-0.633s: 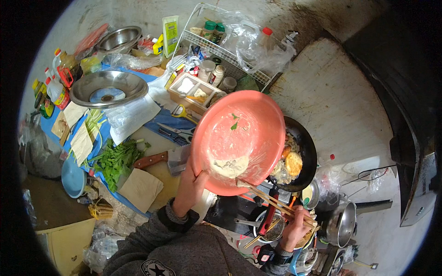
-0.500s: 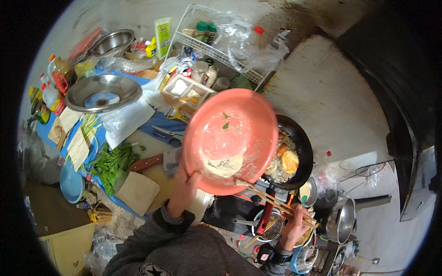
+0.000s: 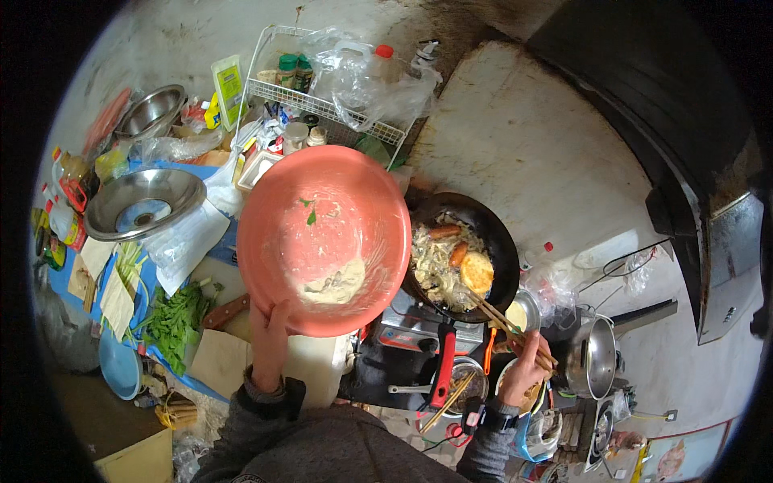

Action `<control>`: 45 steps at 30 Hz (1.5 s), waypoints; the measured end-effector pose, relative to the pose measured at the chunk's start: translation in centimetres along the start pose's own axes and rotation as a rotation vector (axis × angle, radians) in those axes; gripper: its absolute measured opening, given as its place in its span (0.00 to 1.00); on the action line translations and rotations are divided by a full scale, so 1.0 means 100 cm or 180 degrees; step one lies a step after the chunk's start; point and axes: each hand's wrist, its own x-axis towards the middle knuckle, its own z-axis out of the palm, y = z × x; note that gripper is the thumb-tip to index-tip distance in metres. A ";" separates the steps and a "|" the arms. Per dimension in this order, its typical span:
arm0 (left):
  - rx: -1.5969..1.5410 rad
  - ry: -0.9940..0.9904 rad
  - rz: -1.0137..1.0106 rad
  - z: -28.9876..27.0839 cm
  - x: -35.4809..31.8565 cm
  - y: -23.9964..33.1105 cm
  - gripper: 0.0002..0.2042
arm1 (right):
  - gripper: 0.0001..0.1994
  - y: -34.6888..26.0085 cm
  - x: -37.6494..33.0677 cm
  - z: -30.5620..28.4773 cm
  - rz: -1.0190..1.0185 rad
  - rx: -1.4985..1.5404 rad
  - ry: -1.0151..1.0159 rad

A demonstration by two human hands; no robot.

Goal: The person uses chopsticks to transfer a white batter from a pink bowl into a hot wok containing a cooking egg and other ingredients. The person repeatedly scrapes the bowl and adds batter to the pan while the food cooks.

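My left hand point(image 3: 271, 342) grips the lower rim of a salmon-pink plastic basin point(image 3: 270, 213), held tilted up off the counter. Pale batter point(image 3: 342, 283) coats its lower inside, and a few bits of green leaf point(image 3: 310, 212) cling higher up. Closed around a pair of long wooden chopsticks point(image 3: 499, 320) is my right hand point(image 3: 525, 375). Their tips reach into a black wok point(image 3: 506, 241), beside a round golden fried piece point(image 3: 477, 272). Two browned, sausage-like pieces point(image 3: 458, 255) and pale battered food lie in the wok too. The basin's left thumb side shows; the fingers underneath are hidden.
The wok sits over a gas stove point(image 3: 403, 328), its red handle point(image 3: 443, 366) toward me. A small pot point(image 3: 467, 385) and a steel pot point(image 3: 596, 358) stand nearby. Leafy greens point(image 3: 173, 322), a knife handle point(image 3: 225, 311) and a steel bowl point(image 3: 97, 205) are at left.
The basin has shifted left, away from the wok, uncovering more of the food. The chopstick tips have gone from the basin's rim into the wok. The whole view has shifted somewhat.
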 end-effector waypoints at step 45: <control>-0.0019 -0.0137 0.0151 0.015 -0.007 0.007 0.18 | 0.12 -0.015 0.011 0.032 -0.0632 -0.0345 -0.0509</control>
